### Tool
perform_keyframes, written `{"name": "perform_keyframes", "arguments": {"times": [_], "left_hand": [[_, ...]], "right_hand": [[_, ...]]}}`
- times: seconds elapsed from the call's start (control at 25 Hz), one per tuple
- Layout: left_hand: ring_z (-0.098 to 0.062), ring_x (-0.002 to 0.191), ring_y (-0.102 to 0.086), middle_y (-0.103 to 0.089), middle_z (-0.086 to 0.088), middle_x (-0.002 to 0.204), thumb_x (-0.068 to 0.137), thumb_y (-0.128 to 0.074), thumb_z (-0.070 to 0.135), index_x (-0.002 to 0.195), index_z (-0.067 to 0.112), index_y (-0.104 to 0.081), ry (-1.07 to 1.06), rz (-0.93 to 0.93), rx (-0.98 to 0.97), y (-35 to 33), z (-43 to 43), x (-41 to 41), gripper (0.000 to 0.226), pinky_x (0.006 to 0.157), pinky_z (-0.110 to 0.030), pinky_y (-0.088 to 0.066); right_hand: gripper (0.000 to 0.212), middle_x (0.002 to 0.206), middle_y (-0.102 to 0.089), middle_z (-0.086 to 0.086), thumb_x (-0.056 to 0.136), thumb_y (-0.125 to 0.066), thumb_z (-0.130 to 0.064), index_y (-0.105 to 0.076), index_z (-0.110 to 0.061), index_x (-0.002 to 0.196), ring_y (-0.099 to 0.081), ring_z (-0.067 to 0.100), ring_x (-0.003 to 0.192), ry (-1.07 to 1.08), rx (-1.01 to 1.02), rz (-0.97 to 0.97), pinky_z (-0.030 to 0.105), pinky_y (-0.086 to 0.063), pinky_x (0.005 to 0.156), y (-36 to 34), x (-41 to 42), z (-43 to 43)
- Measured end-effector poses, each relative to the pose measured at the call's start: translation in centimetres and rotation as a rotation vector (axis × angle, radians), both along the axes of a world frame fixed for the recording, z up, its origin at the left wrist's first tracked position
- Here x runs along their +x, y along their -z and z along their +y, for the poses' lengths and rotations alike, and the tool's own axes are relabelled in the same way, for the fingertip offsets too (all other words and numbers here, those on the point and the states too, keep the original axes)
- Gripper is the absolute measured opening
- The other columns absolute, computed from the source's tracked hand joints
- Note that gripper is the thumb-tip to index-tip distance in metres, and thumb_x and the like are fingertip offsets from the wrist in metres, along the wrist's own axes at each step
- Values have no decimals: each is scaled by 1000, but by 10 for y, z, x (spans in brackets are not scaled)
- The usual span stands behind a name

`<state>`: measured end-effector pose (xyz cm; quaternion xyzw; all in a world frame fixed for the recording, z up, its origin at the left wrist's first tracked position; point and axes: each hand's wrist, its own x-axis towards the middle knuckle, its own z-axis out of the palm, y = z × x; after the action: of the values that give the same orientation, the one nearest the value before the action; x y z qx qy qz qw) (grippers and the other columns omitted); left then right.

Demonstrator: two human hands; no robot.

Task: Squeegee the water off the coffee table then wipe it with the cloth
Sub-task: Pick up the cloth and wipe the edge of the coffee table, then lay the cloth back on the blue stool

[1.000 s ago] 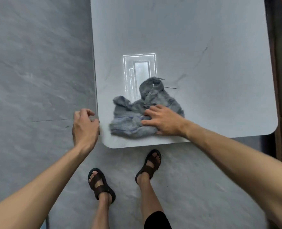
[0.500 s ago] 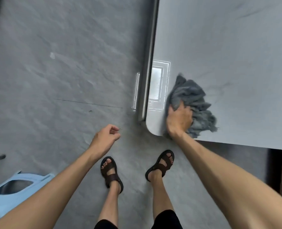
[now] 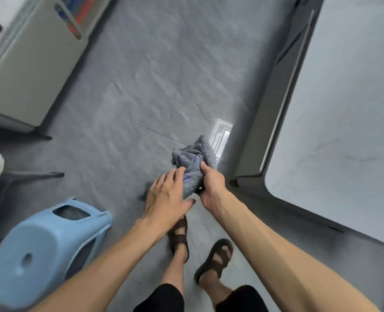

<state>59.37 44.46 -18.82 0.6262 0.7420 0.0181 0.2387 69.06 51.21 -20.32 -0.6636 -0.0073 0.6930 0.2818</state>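
Gripping the bunched grey cloth (image 3: 194, 167) off-table, right hand (image 3: 211, 185) clenched, left hand (image 3: 167, 199) cupping it; coffee table (image 3: 344, 109) looks dry, wiping apparently finished.

Cloth (image 3: 192, 163) between both hands, above floor (image 3: 141, 86)

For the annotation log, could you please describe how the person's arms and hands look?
Both forearms are bare, with no sleeves in view. The left hand and right hand wear no gloves, and no rings, watch or bracelets are visible.
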Motion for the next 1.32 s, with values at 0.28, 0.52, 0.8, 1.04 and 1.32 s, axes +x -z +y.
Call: {"name": "perform_keyframes", "arguments": {"times": [0.28, 0.52, 0.8, 1.04, 1.32], "left_hand": [[-32, 54, -65, -70, -5, 69, 65, -75, 12, 88, 17, -65, 132, 171, 275, -53, -52, -65, 26, 41, -31, -45], [-36, 65, -62, -68, -9, 68, 68, -65, 13, 84, 18, -64, 18, 173, 188, -109, -117, -92, 17, 53, -30, -36], [-34, 77, -66, -72, -9, 77, 69, -74, 42, 91, 33, -69, -337, 44, 98, -138, -235, -187, 25, 61, -33, -44], [-35, 74, -66, -72, -13, 75, 69, -82, 37, 90, 24, -73, -699, -19, 131, -87, -357, -293, 26, 66, -38, -53], [-23, 73, -70, -76, -4, 81, 68, -82, 22, 97, 24, -72, -1008, -78, 216, 11, -465, -393, 31, 65, -29, -49]], "right_hand": [[22, 79, -64, 11, 92, -57, -21, -61, -7, 108, -62, 23, 65, -429, -30, -50, 35, -53, 58, -42, -26, -52], [34, 107, -72, 8, 83, -54, -33, -67, -16, 109, -66, 25, 95, -1232, 544, -637, 37, -52, 87, -57, 3, -117], [36, 102, -67, 5, 71, -67, -29, -62, -20, 105, -61, 29, 95, -1712, 1154, -479, 33, -39, 67, -39, -97, -196], [26, 94, -65, 7, 77, -64, -29, -59, -14, 97, -62, 33, 87, -1922, 1556, -674, 37, -41, 67, -27, -229, -224], [26, 81, -63, 9, 76, -55, -24, -71, -14, 94, -63, 31, 79, -2006, 1949, -698, 39, -42, 70, 14, -375, -289]]}}
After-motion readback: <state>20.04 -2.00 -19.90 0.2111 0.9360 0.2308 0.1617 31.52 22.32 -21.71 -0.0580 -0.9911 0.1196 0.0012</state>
